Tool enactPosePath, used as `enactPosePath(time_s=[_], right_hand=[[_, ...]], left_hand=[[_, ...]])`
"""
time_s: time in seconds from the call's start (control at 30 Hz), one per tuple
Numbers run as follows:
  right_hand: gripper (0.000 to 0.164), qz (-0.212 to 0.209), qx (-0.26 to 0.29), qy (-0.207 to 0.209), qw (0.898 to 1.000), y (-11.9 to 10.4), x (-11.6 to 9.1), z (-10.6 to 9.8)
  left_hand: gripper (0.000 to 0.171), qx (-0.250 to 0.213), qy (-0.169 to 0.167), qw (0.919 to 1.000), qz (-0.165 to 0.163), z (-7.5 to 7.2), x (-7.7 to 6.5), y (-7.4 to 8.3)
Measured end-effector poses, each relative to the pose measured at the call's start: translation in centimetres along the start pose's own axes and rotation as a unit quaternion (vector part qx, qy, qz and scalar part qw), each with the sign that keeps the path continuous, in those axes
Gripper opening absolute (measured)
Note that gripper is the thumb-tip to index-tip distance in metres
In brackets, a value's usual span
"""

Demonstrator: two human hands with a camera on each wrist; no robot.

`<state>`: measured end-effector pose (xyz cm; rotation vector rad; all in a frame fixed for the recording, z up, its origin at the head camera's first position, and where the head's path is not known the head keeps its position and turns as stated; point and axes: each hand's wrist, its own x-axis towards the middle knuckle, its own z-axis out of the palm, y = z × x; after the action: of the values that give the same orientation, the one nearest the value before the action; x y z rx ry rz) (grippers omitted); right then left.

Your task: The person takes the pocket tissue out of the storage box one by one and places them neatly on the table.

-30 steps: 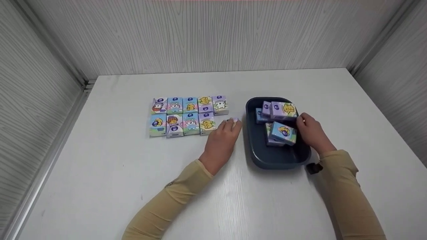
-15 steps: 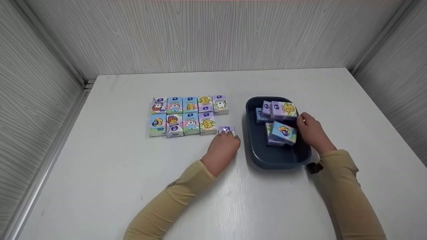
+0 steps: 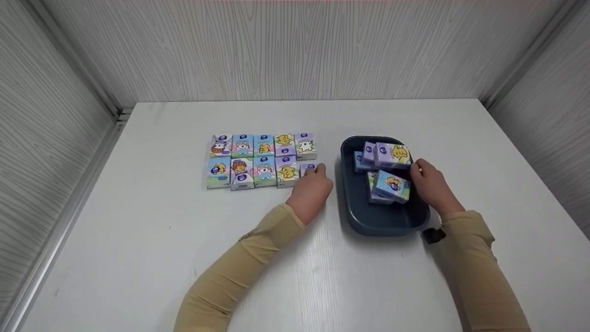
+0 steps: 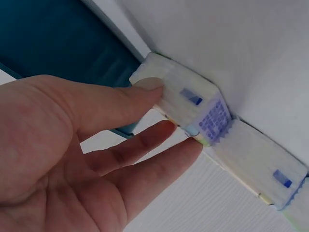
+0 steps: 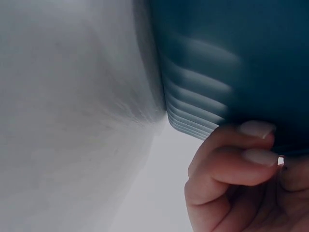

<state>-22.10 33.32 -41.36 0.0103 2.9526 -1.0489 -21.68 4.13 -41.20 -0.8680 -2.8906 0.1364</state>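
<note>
Beside tub (image 3: 380, 216), pinched box (image 4: 176, 89), blurred print (image 4: 212, 121)

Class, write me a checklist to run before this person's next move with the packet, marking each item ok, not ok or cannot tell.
1. Left hand pinches the end packet: ok.
2. Right hand holds the bin at its side: ok.
3. Bin upright on the table: ok.
4. End packet's far edge level with the neighbouring packet: not ok, slightly nearer the person.
5. Those two packets touching: cannot tell.

White tabletop (image 3: 115, 258), grey-grained back wall (image 3: 295, 50), grained left wall (image 3: 41, 115), right wall (image 3: 548, 101).
</note>
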Motion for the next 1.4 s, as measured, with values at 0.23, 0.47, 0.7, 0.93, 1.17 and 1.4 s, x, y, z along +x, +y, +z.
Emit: enactPosePath(time_s=[0.23, 0.47, 0.7, 0.93, 1.17, 1.4], right_hand=[[0.039, 0.003, 0.001, -0.003, 1.000, 0.1, 0.0, 0.1], [0.037, -0.004, -0.003, 0.011, 1.000, 0.0, 0.0, -0.1], [0.037, -0.008, -0.003, 0.011, 1.000, 0.0, 0.0, -0.1], [0.036, -0.014, 0.000, 0.014, 1.000, 0.0, 0.0, -0.1], [0.035, -0.012, -0.003, 0.016, 1.000, -0.2, 0.1, -0.1], [0.035, -0.020, -0.006, 0.016, 1.000, 0.1, 0.1, 0.0]], left_hand=[[0.020, -0.019, -0.001, 0.9997, -0.017, 0.4, 1.0, -0.7], [0.021, -0.021, 0.024, 0.9989, -0.034, 0.7, 1.9, -1.3], [0.019, -0.049, 0.003, 0.9979, -0.042, 0.4, 2.1, -1.6], [0.019, -0.065, 0.016, 0.9972, -0.032, 0.1, 1.6, -2.0], [0.017, -0.055, 0.028, 0.9975, -0.034, -0.7, 1.5, -1.7], [0.021, 0.011, 0.083, 0.9963, -0.020, -2.7, 1.7, 0.9]])
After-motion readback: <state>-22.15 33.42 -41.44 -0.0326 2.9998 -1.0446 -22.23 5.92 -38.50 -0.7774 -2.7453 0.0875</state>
